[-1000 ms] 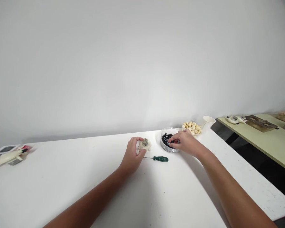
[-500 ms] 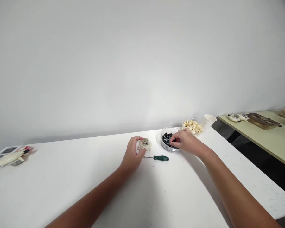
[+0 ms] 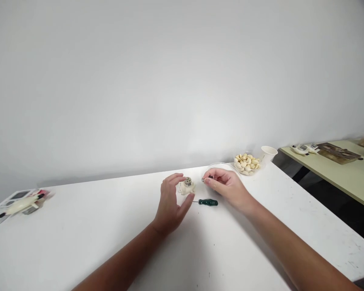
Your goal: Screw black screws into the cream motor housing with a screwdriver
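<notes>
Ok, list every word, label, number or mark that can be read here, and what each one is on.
Nothing is legible.
Packaging at far left: print too small and blurred to read.
White device at far right: markings too small to read.
Green screwdriver handle: no text visible.

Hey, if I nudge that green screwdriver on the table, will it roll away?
Probably a little: the screwdriver lies flat on the table, and its handle looks rounded, so a push could start it rolling. The thin metal shaft looks stiff, so it likely won't bend. Most of its bulk is in the handle, so it may swing around that end.
</notes>
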`<state>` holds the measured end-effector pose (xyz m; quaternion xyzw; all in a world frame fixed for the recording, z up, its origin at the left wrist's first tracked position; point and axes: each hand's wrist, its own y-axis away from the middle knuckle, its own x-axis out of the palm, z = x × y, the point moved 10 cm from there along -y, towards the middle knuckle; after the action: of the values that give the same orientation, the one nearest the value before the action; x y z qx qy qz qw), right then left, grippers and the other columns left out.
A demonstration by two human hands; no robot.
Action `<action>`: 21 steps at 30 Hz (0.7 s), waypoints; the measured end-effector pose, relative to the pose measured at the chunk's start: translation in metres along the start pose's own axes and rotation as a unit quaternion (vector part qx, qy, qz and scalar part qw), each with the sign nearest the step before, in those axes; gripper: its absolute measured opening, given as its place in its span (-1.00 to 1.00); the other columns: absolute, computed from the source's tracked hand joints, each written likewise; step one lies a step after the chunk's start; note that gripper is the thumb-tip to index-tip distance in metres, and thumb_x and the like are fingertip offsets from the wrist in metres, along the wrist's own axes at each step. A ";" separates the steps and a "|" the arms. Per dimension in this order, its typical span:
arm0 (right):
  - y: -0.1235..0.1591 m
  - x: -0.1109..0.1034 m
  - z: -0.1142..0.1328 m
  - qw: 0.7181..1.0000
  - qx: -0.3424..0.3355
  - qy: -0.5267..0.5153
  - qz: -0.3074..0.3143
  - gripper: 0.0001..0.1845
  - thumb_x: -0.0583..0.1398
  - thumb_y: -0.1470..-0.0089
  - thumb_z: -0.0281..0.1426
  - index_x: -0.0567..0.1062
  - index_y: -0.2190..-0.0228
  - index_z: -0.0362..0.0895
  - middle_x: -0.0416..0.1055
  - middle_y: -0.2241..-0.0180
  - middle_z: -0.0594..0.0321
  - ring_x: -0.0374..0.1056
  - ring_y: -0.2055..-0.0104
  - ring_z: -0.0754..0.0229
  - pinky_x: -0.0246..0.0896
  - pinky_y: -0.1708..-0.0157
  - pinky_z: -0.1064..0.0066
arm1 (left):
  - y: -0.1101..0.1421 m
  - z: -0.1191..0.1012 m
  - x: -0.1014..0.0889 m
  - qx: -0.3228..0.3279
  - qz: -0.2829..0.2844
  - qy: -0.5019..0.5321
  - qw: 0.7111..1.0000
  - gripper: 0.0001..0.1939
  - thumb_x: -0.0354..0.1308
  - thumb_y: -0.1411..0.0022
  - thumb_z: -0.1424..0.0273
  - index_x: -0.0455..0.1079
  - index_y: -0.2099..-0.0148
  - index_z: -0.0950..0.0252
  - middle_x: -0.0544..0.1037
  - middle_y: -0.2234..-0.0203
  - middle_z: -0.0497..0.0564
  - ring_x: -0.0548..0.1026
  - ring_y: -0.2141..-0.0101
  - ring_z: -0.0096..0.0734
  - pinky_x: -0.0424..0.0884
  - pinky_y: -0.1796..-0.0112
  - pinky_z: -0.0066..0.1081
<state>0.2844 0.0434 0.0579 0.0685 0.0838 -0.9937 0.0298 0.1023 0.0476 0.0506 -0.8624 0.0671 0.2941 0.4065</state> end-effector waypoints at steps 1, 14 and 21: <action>0.003 0.012 -0.006 0.999 0.013 -0.044 -0.002 -0.62 0.33 -0.17 -0.02 0.56 0.25 -0.09 0.31 0.45 0.30 0.14 0.41 0.22 0.02 0.38 0.35 | 0.002 -0.007 -0.002 0.022 -0.001 -0.011 1.000 -0.56 0.17 -0.39 0.32 0.15 -0.24 0.17 0.39 -0.12 0.21 0.35 -0.19 -0.02 0.29 -0.21 -0.01; 0.021 0.075 -0.057 0.955 0.121 -0.265 0.059 -0.53 0.35 -0.17 0.02 0.57 0.33 -0.18 0.44 0.31 0.20 0.12 0.45 0.32 0.07 0.41 0.40 | 0.004 -0.009 0.025 0.051 0.102 -0.015 0.993 -0.68 0.17 -0.44 0.24 0.19 0.35 0.21 0.43 0.46 -0.04 0.31 0.40 -0.31 0.20 0.30 -0.29; 0.011 0.047 -0.066 0.979 0.094 -0.179 0.007 -0.64 0.42 -0.13 -0.11 0.66 0.31 -0.18 0.39 0.55 0.34 0.16 0.57 0.33 -0.01 0.53 0.42 | 0.013 0.015 0.052 -0.036 0.224 0.006 0.974 -0.64 -0.13 -0.56 0.23 0.22 0.33 0.20 0.43 0.48 -0.05 0.36 0.46 -0.33 0.15 0.38 -0.36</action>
<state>0.2472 0.0416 -0.0147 -0.1076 -0.0172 -0.9930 0.0451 0.1336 0.0567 0.0059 -0.8411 0.2506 0.3752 0.2983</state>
